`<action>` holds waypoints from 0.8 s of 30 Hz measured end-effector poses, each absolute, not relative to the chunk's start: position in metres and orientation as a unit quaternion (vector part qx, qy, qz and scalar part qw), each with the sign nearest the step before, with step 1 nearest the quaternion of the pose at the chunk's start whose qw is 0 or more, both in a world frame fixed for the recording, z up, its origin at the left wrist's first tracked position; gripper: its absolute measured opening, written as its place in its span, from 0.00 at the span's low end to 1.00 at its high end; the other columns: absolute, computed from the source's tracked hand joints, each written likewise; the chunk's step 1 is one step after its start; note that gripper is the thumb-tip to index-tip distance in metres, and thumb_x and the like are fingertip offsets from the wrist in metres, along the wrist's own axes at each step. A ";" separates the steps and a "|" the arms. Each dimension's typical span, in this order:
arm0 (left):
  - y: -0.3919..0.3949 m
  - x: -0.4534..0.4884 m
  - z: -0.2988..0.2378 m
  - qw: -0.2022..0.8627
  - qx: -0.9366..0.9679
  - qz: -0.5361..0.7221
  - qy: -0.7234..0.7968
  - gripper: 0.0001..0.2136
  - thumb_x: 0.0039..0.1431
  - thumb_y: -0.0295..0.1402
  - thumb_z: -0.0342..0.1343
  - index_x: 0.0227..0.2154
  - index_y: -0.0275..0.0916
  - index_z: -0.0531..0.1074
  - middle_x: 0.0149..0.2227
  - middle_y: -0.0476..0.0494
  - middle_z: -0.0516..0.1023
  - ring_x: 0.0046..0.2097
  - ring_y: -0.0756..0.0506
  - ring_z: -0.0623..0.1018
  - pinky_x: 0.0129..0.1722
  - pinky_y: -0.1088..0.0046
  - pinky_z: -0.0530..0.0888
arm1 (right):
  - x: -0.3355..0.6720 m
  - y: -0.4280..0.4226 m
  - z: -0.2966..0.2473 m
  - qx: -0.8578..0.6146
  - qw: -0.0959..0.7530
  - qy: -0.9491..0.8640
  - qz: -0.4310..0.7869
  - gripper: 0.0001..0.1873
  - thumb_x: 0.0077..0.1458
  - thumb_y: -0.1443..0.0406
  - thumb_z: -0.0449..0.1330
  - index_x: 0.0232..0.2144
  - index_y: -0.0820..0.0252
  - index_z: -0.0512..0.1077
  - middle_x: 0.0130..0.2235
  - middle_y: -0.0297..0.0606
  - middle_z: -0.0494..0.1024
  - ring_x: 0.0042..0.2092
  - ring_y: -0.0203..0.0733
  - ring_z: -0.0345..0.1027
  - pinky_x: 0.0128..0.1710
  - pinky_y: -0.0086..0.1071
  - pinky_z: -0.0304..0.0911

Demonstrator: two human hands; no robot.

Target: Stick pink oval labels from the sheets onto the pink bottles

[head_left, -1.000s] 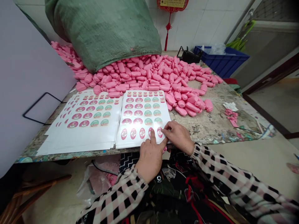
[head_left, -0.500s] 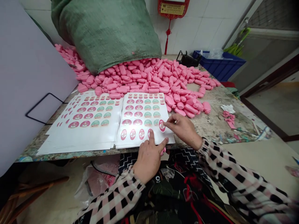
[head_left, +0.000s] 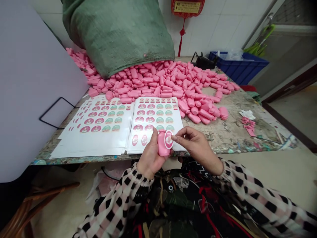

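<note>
Nearest to us, two checked sleeves (head_left: 250, 185) reach in over dark patterned clothing (head_left: 173, 205). Left hand (head_left: 153, 157): we record it closed about one pink bottle (head_left: 162, 145), thumb along the bottle's left side, neck end uppermost in the view. Right hand (head_left: 198, 145): narrow pinch, thumb and finger holding an oval pink label (head_left: 168, 139) with a white border. The label overlaps the bottle's right side as we look; whether the two touch, we cannot tell.

Just beyond the hands, at the near edge of the counter (head_left: 232, 127), we note a sticker sheet (head_left: 156, 122) with pink and green labels in rows, its front row partly hidden by the left hand. Beside it on the left, a fanned stack of similar sheets (head_left: 91, 144). Well to the right, pink scraps (head_left: 248, 125) and a crumpled white tissue (head_left: 247, 114).

Farther back we find a broad heap of pink bottles (head_left: 170, 81), spread before the mouth of a green sack (head_left: 119, 36). Behind on the right: a black object (head_left: 204, 62) and a blue bin (head_left: 244, 71). Farthest, we log a red hanging (head_left: 187, 8) on the tiled wall (head_left: 218, 29)
</note>
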State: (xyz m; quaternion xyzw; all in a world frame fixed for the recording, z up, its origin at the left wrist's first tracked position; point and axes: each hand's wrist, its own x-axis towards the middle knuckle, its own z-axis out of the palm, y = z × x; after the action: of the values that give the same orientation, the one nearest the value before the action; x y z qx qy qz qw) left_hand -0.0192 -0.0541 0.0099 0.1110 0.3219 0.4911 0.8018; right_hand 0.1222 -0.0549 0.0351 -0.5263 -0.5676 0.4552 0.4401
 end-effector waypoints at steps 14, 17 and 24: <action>-0.054 -0.019 0.001 0.809 0.140 0.486 0.298 0.23 0.55 0.52 0.47 0.40 0.36 0.70 0.30 0.46 0.69 0.27 0.52 0.71 0.25 0.76 0.71 | 0.113 -0.061 0.025 -0.504 0.407 -0.545 0.533 0.13 0.47 0.56 0.62 0.25 0.58 0.66 0.24 0.29 0.71 0.23 0.32 0.65 0.21 0.28 0.64; -0.054 -0.018 0.002 0.808 0.143 0.489 0.296 0.24 0.55 0.52 0.46 0.40 0.35 0.70 0.31 0.45 0.69 0.28 0.52 0.72 0.26 0.76 0.71 | 0.113 -0.061 0.022 -0.508 0.401 -0.553 0.524 0.13 0.48 0.56 0.61 0.25 0.58 0.66 0.24 0.30 0.72 0.24 0.33 0.65 0.22 0.28 0.64; -0.059 -0.016 0.010 0.791 0.186 0.486 0.322 0.23 0.53 0.52 0.49 0.40 0.36 0.67 0.30 0.47 0.69 0.28 0.52 0.72 0.26 0.77 0.70 | 0.117 -0.061 0.014 -0.516 0.385 -0.581 0.499 0.14 0.50 0.53 0.59 0.27 0.58 0.67 0.25 0.31 0.73 0.25 0.34 0.67 0.23 0.29 0.63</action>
State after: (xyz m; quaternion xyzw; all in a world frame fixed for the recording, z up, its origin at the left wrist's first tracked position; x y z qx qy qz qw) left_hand -0.0163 -0.0588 0.0096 0.1857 0.3221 0.4862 0.7908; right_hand 0.1171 -0.0609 0.0143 -0.5159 -0.5805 0.4986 0.3851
